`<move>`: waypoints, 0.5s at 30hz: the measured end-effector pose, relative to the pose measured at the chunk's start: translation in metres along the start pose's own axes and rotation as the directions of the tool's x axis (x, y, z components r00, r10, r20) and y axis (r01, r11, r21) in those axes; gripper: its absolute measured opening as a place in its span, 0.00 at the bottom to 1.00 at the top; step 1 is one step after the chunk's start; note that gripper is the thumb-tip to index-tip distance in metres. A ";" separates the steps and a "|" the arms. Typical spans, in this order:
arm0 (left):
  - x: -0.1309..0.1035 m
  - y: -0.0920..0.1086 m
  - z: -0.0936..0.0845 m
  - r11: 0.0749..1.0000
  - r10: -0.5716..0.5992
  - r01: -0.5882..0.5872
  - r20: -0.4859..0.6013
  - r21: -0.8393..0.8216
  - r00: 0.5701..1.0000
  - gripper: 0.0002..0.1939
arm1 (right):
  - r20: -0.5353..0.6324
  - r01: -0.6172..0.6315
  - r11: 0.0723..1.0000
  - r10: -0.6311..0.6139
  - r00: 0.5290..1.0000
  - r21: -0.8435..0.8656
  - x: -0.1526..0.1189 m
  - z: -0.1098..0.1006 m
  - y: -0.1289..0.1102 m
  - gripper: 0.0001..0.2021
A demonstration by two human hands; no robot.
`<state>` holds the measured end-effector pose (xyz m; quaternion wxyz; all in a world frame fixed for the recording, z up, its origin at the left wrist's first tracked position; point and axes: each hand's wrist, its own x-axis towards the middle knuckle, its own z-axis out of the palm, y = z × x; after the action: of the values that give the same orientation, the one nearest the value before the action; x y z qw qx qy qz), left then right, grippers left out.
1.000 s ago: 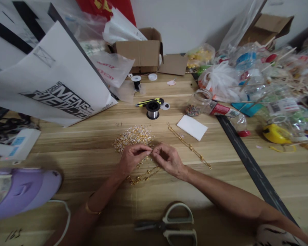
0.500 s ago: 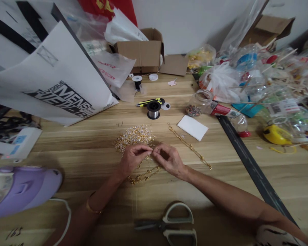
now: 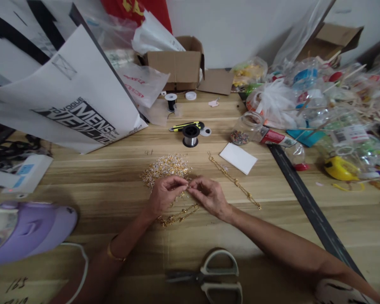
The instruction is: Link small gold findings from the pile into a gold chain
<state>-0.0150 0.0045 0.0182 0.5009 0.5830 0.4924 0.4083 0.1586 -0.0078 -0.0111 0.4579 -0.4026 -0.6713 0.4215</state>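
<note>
My left hand [image 3: 165, 193] and my right hand [image 3: 210, 196] meet fingertip to fingertip at the centre of the table. Both are pinched closed on something too small to make out. Just behind my left hand lies a pile of small gold and silver pieces [image 3: 167, 165]. A gold chain [image 3: 180, 216] rests on the wood between and below my hands, partly hidden by my left hand. Another gold chain [image 3: 236, 181] stretches diagonally to the right of my right hand, near a folded white paper [image 3: 238, 158].
Scissors [image 3: 205, 276] lie near the front edge. Behind are a wire spool [image 3: 190, 136], a yellow-black cutter [image 3: 186, 126] and a jar of beads [image 3: 247, 128]. A purple iron [image 3: 31, 232] and white bag [image 3: 82, 101] stand left; plastic bottles [image 3: 310, 101] crowd the right.
The view has shifted very slightly. Both hands stay in the same place, fingertips together, with only tiny finger movement.
</note>
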 end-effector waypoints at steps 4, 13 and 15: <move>0.000 0.000 0.000 1.000 0.004 -0.004 -0.003 -0.009 1.000 0.06 | 0.011 -0.006 1.000 0.006 1.000 0.001 0.000 0.000 0.000 0.08; 0.000 -0.001 0.000 1.000 0.019 -0.019 0.006 -0.012 1.000 0.05 | 0.015 0.009 1.000 -0.009 1.000 -0.016 0.001 -0.002 -0.003 0.07; 0.000 -0.001 0.000 1.000 0.021 -0.021 0.012 -0.015 1.000 0.04 | 0.015 0.024 0.999 -0.023 1.000 -0.035 0.002 -0.002 -0.004 0.07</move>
<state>-0.0155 0.0044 0.0174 0.5039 0.5868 0.4803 0.4136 0.1597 -0.0071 -0.0063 0.4507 -0.3997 -0.6866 0.4070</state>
